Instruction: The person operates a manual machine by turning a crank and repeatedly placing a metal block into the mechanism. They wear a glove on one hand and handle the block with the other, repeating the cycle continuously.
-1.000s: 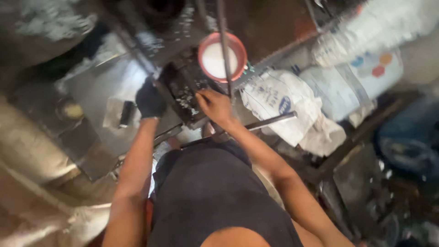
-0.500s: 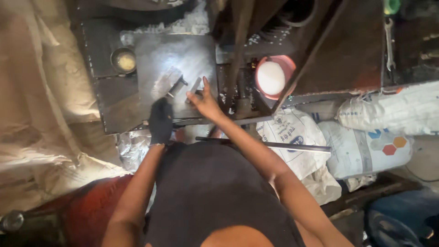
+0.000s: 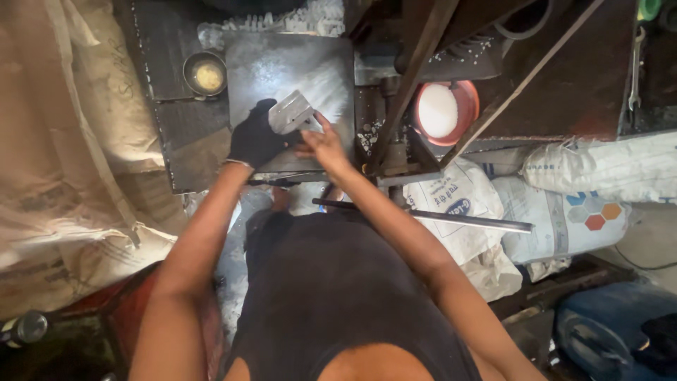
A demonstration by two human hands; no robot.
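Note:
My left hand (image 3: 255, 137) wears a black glove and grips a small flat grey metal piece (image 3: 290, 112) from its left side. My bare right hand (image 3: 323, 144) holds the same piece from the right, fingers on its lower edge. Both hands hover over a shiny steel work plate (image 3: 282, 63) on a dark metal bench. The underside of the metal piece is hidden.
A small round tin with yellowish contents (image 3: 205, 73) sits left of the plate. A red bowl of white powder (image 3: 444, 110) stands to the right, behind dark angled machine bars (image 3: 416, 77). White sacks (image 3: 564, 204) and a metal rod (image 3: 451, 217) lie at right; tan sacking (image 3: 63, 141) at left.
The view has shifted and steadied over the bench. My hands have come together on the steel plate and now lift the grey metal piece, which lay flat before.

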